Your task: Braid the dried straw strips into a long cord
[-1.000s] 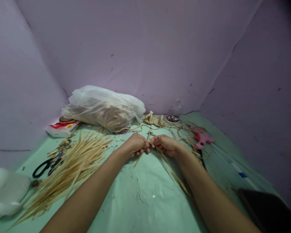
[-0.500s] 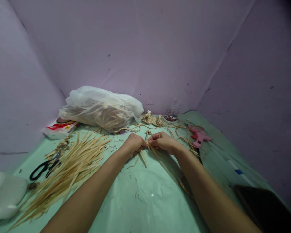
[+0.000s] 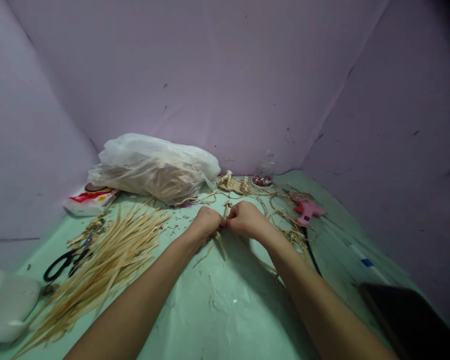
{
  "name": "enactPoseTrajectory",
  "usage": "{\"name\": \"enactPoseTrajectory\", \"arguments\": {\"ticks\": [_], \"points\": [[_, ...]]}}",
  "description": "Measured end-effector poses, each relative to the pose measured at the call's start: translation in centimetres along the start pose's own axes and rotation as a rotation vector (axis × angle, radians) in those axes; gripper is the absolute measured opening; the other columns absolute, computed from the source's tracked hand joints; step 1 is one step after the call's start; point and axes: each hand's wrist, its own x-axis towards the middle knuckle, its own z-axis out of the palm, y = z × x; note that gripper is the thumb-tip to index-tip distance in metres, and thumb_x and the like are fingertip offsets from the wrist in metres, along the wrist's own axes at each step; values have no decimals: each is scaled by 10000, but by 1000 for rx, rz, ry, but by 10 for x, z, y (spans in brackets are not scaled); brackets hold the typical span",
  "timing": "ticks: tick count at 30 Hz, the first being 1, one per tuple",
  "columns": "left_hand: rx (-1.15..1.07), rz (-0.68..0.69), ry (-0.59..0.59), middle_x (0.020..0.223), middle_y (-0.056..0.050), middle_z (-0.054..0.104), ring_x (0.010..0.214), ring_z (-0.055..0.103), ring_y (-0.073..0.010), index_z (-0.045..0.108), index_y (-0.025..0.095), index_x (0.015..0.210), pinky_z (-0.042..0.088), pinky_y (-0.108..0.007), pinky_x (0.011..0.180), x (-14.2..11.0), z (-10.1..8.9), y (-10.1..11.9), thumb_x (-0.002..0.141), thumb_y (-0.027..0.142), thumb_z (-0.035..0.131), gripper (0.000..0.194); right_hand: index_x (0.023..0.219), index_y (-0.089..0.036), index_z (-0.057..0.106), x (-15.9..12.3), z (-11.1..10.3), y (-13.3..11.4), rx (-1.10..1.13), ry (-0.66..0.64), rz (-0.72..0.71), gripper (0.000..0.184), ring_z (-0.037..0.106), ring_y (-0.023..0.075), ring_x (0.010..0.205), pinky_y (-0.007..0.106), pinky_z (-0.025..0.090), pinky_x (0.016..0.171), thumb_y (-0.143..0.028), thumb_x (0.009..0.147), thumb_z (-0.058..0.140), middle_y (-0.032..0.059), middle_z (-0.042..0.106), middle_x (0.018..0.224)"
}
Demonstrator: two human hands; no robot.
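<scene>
My left hand [image 3: 209,221] is closed on pale dried fibre strips [image 3: 221,245], whose loose ends poke out below the fingers. Close against it, my right hand [image 3: 243,218] pinches the same strips, its knuckles turned up. A short knotted end [image 3: 228,205] rises just beyond the fingertips. The exact grip between the two hands is hidden by the fingers. To the left lies a spread bundle of dried fibre strips [image 3: 108,265], partly behind my left forearm. Twisted fibre cord [image 3: 290,232] lies in loops to the right of my right hand.
Black-handled scissors [image 3: 62,262] rest left of the bundle, near a white plastic object [image 3: 9,305]. Behind stand a filled plastic bag [image 3: 153,167], a small box [image 3: 92,200], a woven piece [image 3: 233,185] and a clear container of beads [image 3: 263,179]. A pink glue gun [image 3: 307,210] and dark flat object [image 3: 408,320] lie right.
My right hand has rolled over and moved slightly left, closer to my left hand. The strip trailing beneath my right forearm now shows less. The whole view has shifted slightly.
</scene>
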Motion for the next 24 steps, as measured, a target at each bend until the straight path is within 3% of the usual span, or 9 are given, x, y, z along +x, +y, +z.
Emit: {"name": "enactPoseTrajectory", "arguments": {"ticks": [7,12,17,22,24], "points": [[-83,-111,-113,334,58,290,269,188,-25,331,166,422,72,-193,322,7,-8,-5,517,122,445,154,792,-123,685,-16,6,-22,-227,110,-7,262,595,211,678,243,367,529,-243,609,542,150,655,754],[-106,-109,-107,324,51,293,264,182,-27,310,173,407,66,-191,318,11,-8,-8,524,128,422,168,833,-148,682,-26,10,-37,-256,108,-6,246,608,222,759,254,410,622,-230,648,543,154,656,791],[-91,-64,-156,334,67,283,271,176,-17,331,165,421,64,-178,324,11,-14,-7,506,127,430,136,804,-138,688,-24,11,-33,-250,127,-85,244,607,207,704,238,397,573,-175,615,537,146,661,754],[-29,-34,-226,358,77,295,283,201,-18,432,152,483,77,-174,323,14,-18,-10,492,145,486,55,658,-128,675,-9,-12,-3,33,-68,-131,155,554,133,536,195,354,473,-183,608,539,76,632,588],[-29,-46,-230,370,73,322,292,217,-20,482,142,529,88,-172,322,14,-18,-10,499,163,516,50,672,-118,659,-1,-22,12,228,43,-21,164,524,108,498,182,350,455,-200,650,518,52,610,556]]}}
